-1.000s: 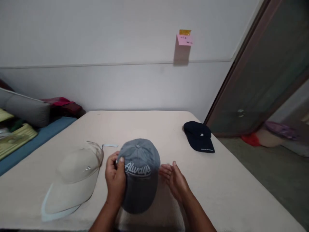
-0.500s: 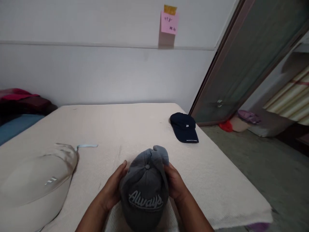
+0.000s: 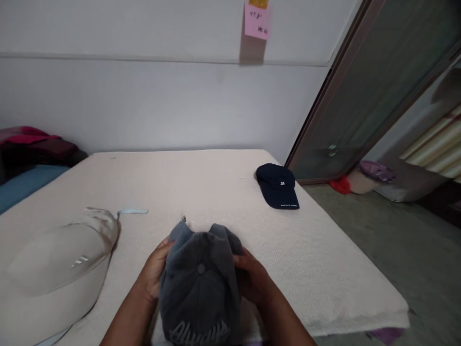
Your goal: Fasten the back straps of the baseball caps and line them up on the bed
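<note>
A grey cap [image 3: 200,283] with "Always" stitched on its front sits between both my hands at the near edge of the cream-covered table [image 3: 201,187]. My left hand [image 3: 154,275] grips its left side with curled fingers. On the other side, my right hand [image 3: 252,278] clasps the cap, fingers pressed into the fabric. The crown is crumpled and its button faces up.
A beige sun hat [image 3: 57,254] with a pale blue strap lies at the left. A navy cap [image 3: 278,186] rests near the table's far right edge. A pink note [image 3: 256,21] hangs on the wall. Bedding is piled at the left; a glass door stands at the right.
My right hand, open beside the cap a second ago, has closed on it. Both hands have drawn the grey cap toward me and tipped it, so the lettering now sits at the bottom.
</note>
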Tool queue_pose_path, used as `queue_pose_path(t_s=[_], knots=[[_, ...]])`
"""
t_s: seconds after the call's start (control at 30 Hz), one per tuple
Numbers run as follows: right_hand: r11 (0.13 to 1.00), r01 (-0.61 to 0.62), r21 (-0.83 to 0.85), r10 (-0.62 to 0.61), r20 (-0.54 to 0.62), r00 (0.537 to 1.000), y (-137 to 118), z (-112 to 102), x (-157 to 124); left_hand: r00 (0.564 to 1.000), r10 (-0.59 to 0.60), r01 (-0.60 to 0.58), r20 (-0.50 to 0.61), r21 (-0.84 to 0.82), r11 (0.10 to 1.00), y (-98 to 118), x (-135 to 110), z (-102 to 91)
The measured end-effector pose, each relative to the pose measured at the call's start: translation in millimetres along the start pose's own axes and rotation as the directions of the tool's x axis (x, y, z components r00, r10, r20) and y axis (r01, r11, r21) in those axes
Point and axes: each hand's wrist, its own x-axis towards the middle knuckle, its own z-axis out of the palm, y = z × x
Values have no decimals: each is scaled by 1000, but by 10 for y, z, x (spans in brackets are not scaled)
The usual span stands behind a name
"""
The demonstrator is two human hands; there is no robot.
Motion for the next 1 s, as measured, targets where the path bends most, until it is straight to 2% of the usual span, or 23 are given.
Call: queue_pose_path(t_s=[0.13, 0.23, 0.43, 0.6, 0.7, 0.83, 0.9, 1.0], knots=[[992, 121, -25, -122, -62, 991, -150, -93, 122, 993, 77, -100, 91, 284, 953, 53, 64, -46], [987, 158, -37, -160, -93, 983, -223, -117, 172, 986, 83, -133, 142, 399, 907, 60, 81, -49], [997, 9, -83, -16, -89, 996, -220, -136, 188, 986, 85, -149, 145, 524, 839, 8, 120, -26], [984, 109, -138, -129, -144, 981, -253, -235, 238, 985, 106, -163, 138, 518, 840, -44, 199, -18], [974, 165, -154, -185, -126, 975, -293, -271, 240, 989, 79, -130, 125, 476, 870, -79, 227, -6], [969, 202, -142, -209, -40, 977, -329, -252, 203, 969, 35, -139, 244, 425, 894, -107, 207, 43], [966, 220, -136, -227, -34, 973, -343, -242, 187, 961, 29, -144, 277, 407, 902, -121, 185, 79], [957, 257, -134, -267, -71, 961, -379, -257, 168, 974, 10, -107, 227, 418, 902, -155, 167, 128]])
